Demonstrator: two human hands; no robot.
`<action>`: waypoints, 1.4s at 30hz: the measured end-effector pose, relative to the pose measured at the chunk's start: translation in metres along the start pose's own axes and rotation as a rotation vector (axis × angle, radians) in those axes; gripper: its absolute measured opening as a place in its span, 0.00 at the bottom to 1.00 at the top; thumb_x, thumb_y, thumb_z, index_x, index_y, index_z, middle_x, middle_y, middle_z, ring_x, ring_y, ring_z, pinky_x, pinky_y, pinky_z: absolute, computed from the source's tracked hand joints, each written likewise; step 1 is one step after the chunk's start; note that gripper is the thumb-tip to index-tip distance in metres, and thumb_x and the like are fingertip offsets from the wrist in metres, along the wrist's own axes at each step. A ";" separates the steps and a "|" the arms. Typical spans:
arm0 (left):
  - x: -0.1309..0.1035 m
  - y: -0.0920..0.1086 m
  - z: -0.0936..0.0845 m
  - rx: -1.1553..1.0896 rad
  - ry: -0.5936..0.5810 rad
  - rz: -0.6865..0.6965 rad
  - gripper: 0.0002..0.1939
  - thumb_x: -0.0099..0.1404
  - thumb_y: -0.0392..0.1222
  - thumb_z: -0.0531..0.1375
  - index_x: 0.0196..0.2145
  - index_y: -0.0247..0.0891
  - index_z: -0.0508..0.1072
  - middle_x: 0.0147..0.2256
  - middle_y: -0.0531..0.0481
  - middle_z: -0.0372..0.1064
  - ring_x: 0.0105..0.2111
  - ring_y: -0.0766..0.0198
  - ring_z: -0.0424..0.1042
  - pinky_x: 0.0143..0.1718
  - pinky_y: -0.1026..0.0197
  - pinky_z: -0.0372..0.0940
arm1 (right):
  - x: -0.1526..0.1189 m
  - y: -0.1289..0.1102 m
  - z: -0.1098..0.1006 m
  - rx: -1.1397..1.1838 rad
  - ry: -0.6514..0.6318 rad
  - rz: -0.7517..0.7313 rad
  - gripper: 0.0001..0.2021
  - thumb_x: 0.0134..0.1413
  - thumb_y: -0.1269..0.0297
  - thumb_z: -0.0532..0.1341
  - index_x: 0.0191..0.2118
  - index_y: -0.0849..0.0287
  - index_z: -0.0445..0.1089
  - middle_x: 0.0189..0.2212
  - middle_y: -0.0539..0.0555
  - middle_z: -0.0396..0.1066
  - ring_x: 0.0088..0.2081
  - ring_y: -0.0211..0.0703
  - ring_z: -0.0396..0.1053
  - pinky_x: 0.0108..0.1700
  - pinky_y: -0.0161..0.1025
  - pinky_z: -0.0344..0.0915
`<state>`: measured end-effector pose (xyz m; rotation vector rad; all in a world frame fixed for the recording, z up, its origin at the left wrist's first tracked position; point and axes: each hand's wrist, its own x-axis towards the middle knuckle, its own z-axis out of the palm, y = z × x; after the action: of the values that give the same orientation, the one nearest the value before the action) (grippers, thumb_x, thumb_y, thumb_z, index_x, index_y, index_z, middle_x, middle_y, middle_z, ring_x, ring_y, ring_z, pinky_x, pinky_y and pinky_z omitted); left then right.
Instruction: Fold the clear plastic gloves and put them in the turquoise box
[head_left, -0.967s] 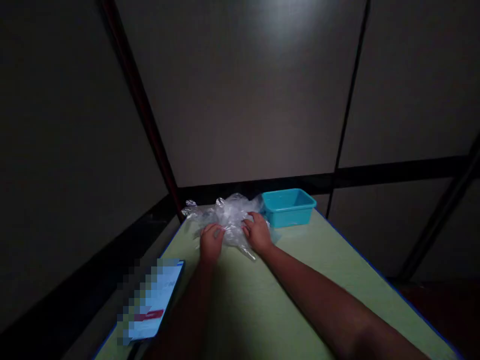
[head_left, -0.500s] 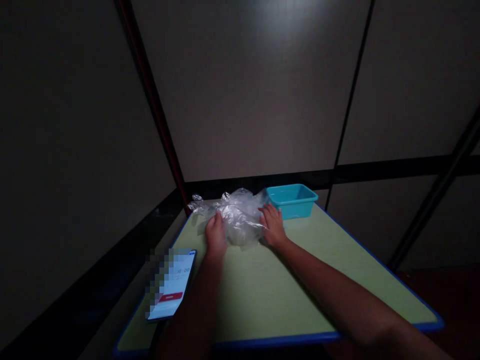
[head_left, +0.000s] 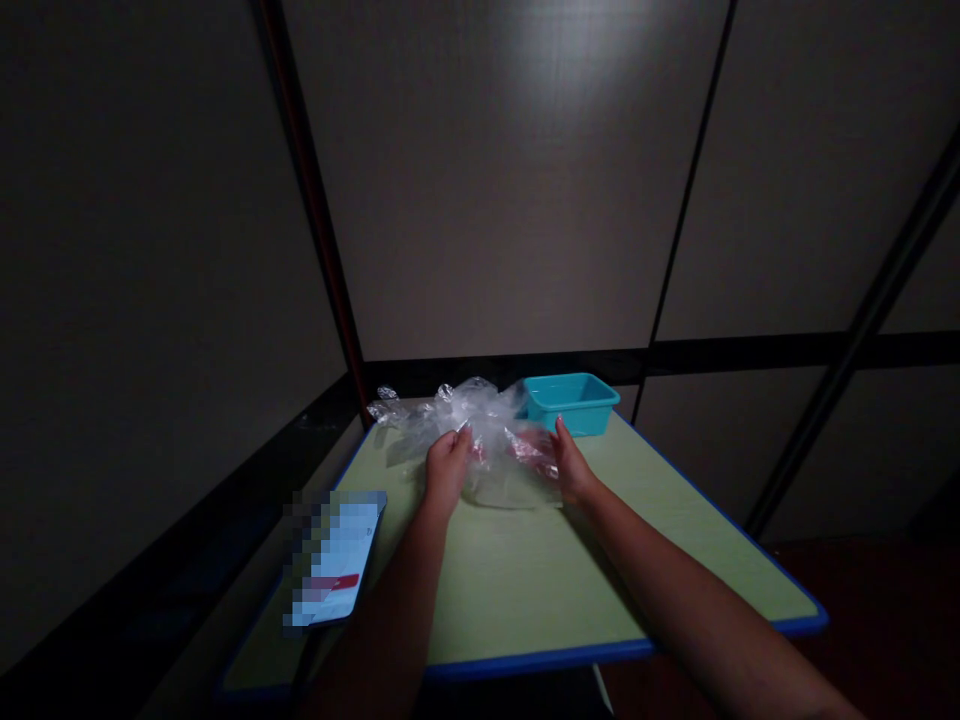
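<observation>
Clear crumpled plastic (head_left: 480, 408) sits on a green table (head_left: 517, 590) beside a teal tub (head_left: 576, 420), its near part now spread wider between the hands than half a second ago, so it seems to be opening out. The left hand (head_left: 448, 465) pinches it; the right hand's (head_left: 574, 470) fingers, earlier uncovered, show pinkish through it, their grip impossible to tell
</observation>
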<state>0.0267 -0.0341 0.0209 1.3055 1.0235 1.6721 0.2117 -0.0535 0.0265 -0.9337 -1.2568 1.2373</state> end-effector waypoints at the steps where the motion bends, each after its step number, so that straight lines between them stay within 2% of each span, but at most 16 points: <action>1: -0.001 0.000 0.001 0.031 -0.021 0.025 0.24 0.52 0.62 0.60 0.18 0.38 0.63 0.15 0.56 0.62 0.17 0.69 0.64 0.20 0.67 0.58 | -0.001 -0.004 -0.001 0.055 0.007 0.028 0.34 0.50 0.32 0.40 0.35 0.55 0.71 0.35 0.58 0.74 0.38 0.50 0.71 0.41 0.45 0.65; 3: -0.003 0.000 0.003 0.077 -0.058 0.060 0.23 0.54 0.60 0.59 0.17 0.39 0.59 0.14 0.58 0.58 0.16 0.70 0.61 0.18 0.68 0.57 | -0.003 -0.009 -0.003 0.174 0.003 0.059 0.33 0.48 0.32 0.44 0.33 0.56 0.71 0.32 0.57 0.73 0.35 0.49 0.71 0.38 0.44 0.65; 5: -0.005 0.001 0.005 0.124 -0.082 0.069 0.23 0.55 0.58 0.59 0.16 0.40 0.56 0.12 0.60 0.55 0.14 0.71 0.58 0.16 0.68 0.55 | -0.003 -0.010 -0.004 0.216 -0.009 0.026 0.30 0.46 0.33 0.50 0.33 0.57 0.71 0.29 0.56 0.72 0.32 0.46 0.70 0.35 0.41 0.65; 8: -0.006 0.001 0.006 0.191 -0.092 0.059 0.23 0.56 0.57 0.58 0.16 0.41 0.54 0.11 0.61 0.52 0.12 0.72 0.55 0.14 0.68 0.52 | 0.000 -0.008 -0.007 0.118 0.009 -0.025 0.22 0.41 0.42 0.62 0.32 0.58 0.71 0.26 0.52 0.70 0.27 0.39 0.66 0.27 0.34 0.60; 10: -0.007 0.000 0.007 0.188 -0.099 0.049 0.20 0.56 0.56 0.58 0.18 0.40 0.57 0.12 0.61 0.54 0.12 0.72 0.56 0.14 0.69 0.52 | 0.002 -0.004 -0.008 0.033 0.044 -0.036 0.18 0.36 0.49 0.67 0.28 0.59 0.69 0.24 0.50 0.69 0.23 0.36 0.63 0.24 0.32 0.56; 12: -0.007 0.000 0.006 0.135 -0.093 0.026 0.15 0.54 0.53 0.60 0.25 0.39 0.63 0.14 0.61 0.58 0.13 0.71 0.58 0.15 0.69 0.54 | 0.006 0.001 -0.011 -0.012 0.071 -0.060 0.17 0.34 0.51 0.68 0.24 0.60 0.66 0.20 0.48 0.66 0.20 0.33 0.60 0.22 0.31 0.54; 15: -0.007 0.000 0.006 0.053 -0.095 -0.009 0.17 0.51 0.50 0.63 0.35 0.39 0.66 0.16 0.61 0.62 0.14 0.70 0.60 0.16 0.69 0.57 | 0.011 0.006 -0.015 -0.052 0.116 -0.128 0.18 0.34 0.51 0.67 0.21 0.59 0.63 0.15 0.45 0.61 0.17 0.31 0.56 0.20 0.31 0.52; 21: -0.008 0.003 0.007 -0.053 -0.134 -0.124 0.16 0.45 0.51 0.65 0.25 0.35 0.70 0.18 0.55 0.65 0.17 0.69 0.65 0.21 0.66 0.62 | 0.017 0.006 -0.028 -0.204 0.226 -0.118 0.15 0.41 0.51 0.62 0.25 0.56 0.61 0.13 0.45 0.64 0.12 0.33 0.55 0.14 0.31 0.53; 26: -0.009 0.008 0.004 -0.118 -0.118 -0.240 0.18 0.44 0.53 0.66 0.25 0.35 0.71 0.20 0.52 0.68 0.19 0.67 0.67 0.21 0.66 0.61 | 0.018 0.005 -0.037 -0.304 0.279 -0.120 0.13 0.42 0.52 0.61 0.25 0.57 0.63 0.10 0.44 0.61 0.11 0.32 0.54 0.12 0.31 0.53; 28: -0.009 0.010 0.001 -0.149 -0.172 -0.363 0.19 0.46 0.56 0.65 0.24 0.36 0.70 0.21 0.50 0.68 0.20 0.65 0.69 0.20 0.65 0.62 | 0.017 0.006 -0.037 -0.319 0.257 -0.103 0.13 0.42 0.53 0.61 0.24 0.58 0.63 0.10 0.44 0.61 0.10 0.31 0.53 0.12 0.30 0.52; 31: -0.009 0.014 -0.005 -0.191 -0.447 -0.669 0.26 0.51 0.66 0.57 0.23 0.36 0.69 0.22 0.45 0.69 0.22 0.58 0.71 0.20 0.59 0.64 | 0.013 0.006 -0.033 -0.330 0.161 -0.088 0.11 0.42 0.55 0.61 0.23 0.59 0.65 0.12 0.45 0.63 0.11 0.30 0.52 0.11 0.29 0.50; 33: -0.012 0.015 -0.007 -0.215 -0.603 -0.783 0.29 0.52 0.69 0.54 0.26 0.36 0.70 0.22 0.45 0.69 0.24 0.55 0.72 0.21 0.57 0.66 | 0.010 0.004 -0.028 -0.319 0.079 -0.080 0.10 0.42 0.57 0.61 0.23 0.59 0.66 0.13 0.45 0.64 0.11 0.30 0.52 0.12 0.29 0.50; 35: -0.015 0.015 -0.007 -0.238 -0.643 -0.791 0.28 0.52 0.68 0.56 0.29 0.37 0.71 0.23 0.46 0.70 0.25 0.54 0.73 0.23 0.56 0.66 | 0.006 0.003 -0.024 -0.299 0.006 -0.062 0.10 0.42 0.58 0.61 0.24 0.60 0.66 0.14 0.46 0.65 0.11 0.30 0.52 0.12 0.29 0.50; 38: -0.021 0.016 -0.004 -0.249 -0.639 -0.744 0.23 0.51 0.61 0.62 0.32 0.37 0.72 0.26 0.45 0.72 0.25 0.56 0.73 0.26 0.56 0.66 | 0.003 0.001 -0.019 -0.295 -0.049 -0.033 0.10 0.42 0.57 0.61 0.24 0.59 0.65 0.13 0.45 0.65 0.11 0.30 0.52 0.12 0.29 0.49; 42: -0.025 0.016 0.001 -0.159 -0.596 -0.607 0.13 0.46 0.46 0.68 0.27 0.37 0.74 0.21 0.50 0.69 0.21 0.63 0.69 0.25 0.60 0.64 | 0.002 0.004 -0.017 -0.329 -0.067 -0.004 0.12 0.41 0.55 0.62 0.23 0.59 0.65 0.13 0.46 0.64 0.11 0.30 0.52 0.12 0.30 0.49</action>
<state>0.0307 -0.0630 0.0263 1.1302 0.7899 0.8162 0.2280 -0.0487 0.0205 -1.1299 -1.5454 1.0840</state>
